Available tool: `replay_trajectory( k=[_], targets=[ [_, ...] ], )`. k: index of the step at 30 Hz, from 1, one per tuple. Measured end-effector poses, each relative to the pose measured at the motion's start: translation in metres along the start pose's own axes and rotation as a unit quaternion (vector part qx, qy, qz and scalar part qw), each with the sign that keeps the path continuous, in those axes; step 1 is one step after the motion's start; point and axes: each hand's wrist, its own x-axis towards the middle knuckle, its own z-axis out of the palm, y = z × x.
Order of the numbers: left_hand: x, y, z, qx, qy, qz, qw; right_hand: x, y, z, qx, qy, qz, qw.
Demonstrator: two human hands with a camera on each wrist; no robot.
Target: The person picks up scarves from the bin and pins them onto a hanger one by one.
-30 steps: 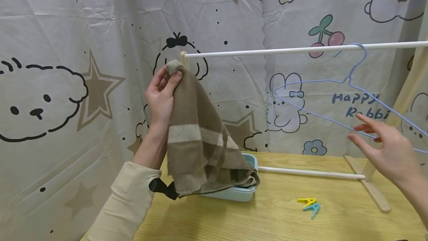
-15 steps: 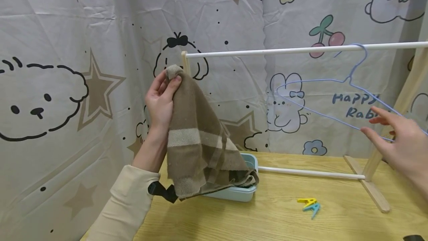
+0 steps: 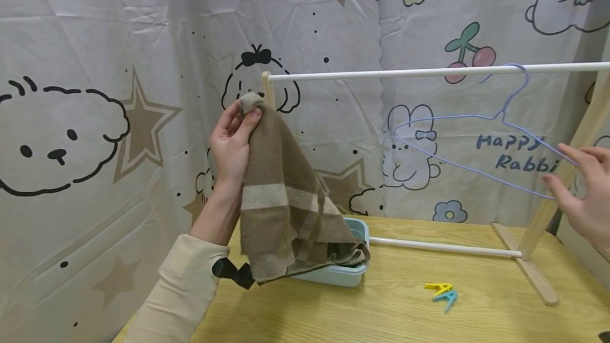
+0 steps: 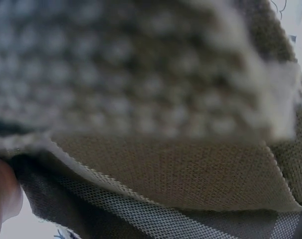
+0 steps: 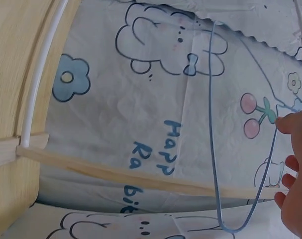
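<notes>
My left hand [image 3: 231, 142] pinches the top corner of a brown checked cloth with cream bands [image 3: 264, 158], held up at the left. The cloth's lower end drapes over a pale blue basin [image 3: 333, 278]; in the left wrist view its weave [image 4: 165, 169] fills most of the picture. A thin blue-violet wire hanger [image 3: 502, 114] hangs by its hook from a white rod [image 3: 405, 73]. At the hanger's right arm is my right hand [image 3: 588, 184], fingers relaxed and apart. In the right wrist view a fingertip overlaps the hanger's wire [image 5: 211, 99].
Beneath the rod, the rack has a lower white bar [image 3: 443, 246] and a wooden foot [image 3: 526, 266] on the wood-grain tabletop [image 3: 381, 316]. A yellow clothespin [image 3: 438, 287] and a blue clothespin [image 3: 446, 297] lie in front. A printed curtain [image 3: 333, 30] stands behind.
My right hand has moved right along the hanger to its right arm. The left hand keeps its hold on the cloth, nearly still. The hanger stays on the rod.
</notes>
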Motion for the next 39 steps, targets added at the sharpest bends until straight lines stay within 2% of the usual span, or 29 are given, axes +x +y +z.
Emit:
replay_trajectory(
  k=[5,10,14,18,25,29,31,34,39],
  targets=[
    [-0.001,0.0,-0.001,-0.001,-0.003,-0.007,1.0,0.002,0.018,0.004,0.009,0.015,-0.007,1.0],
    [-0.002,-0.001,-0.002,0.003,-0.001,-0.011,0.9999,0.0,0.026,0.007,0.003,0.019,-0.017,1.0],
    [-0.002,-0.002,-0.003,0.01,0.003,-0.016,0.9998,-0.003,0.026,0.007,-0.001,0.035,-0.039,0.999],
    [-0.003,-0.003,-0.003,0.012,0.0,-0.022,0.9997,-0.004,0.025,0.009,0.002,0.035,-0.035,0.999],
    [-0.003,-0.006,-0.001,0.01,0.001,-0.026,0.9996,0.001,0.024,0.013,0.054,0.052,-0.067,0.995],
    [0.001,-0.002,0.004,0.002,0.007,-0.031,0.9995,0.009,0.014,0.007,0.041,0.049,-0.058,0.996],
    [0.004,0.002,0.008,-0.001,0.008,-0.026,0.9996,0.013,0.007,0.003,0.035,0.05,-0.051,0.997],
    [0.008,0.011,0.013,-0.008,0.009,0.0,0.9999,0.018,0.001,-0.001,0.033,0.054,-0.043,0.997],
    [0.016,0.024,0.023,-0.07,0.039,0.06,0.995,0.022,-0.009,-0.002,0.056,0.069,-0.046,0.995]
  ],
)
